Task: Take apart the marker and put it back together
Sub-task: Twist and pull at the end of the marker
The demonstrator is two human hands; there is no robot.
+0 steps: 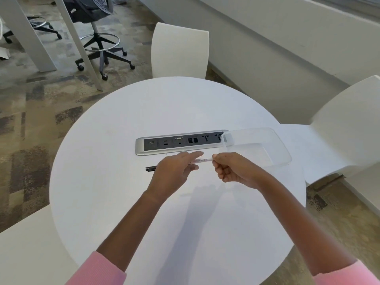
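A round white counter (123, 202) carries a socket strip (181, 142) and a clear tray (267, 153) at its right. Above it, 2 hands hold the marker (202, 160): left hand (174, 171) loosely pinching, right hand (232, 169) fisted round its end. A black cap (151, 168) lies left.

Both hands, left hand (174, 171) and right hand (232, 169), hold the marker barrel (202, 160).

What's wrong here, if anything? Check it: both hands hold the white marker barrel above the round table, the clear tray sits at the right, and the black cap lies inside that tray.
One thing is off. In the head view the black cap lies on the bare table, left of the left hand, not in the clear tray. Both the left hand and the right hand do hold the marker barrel.
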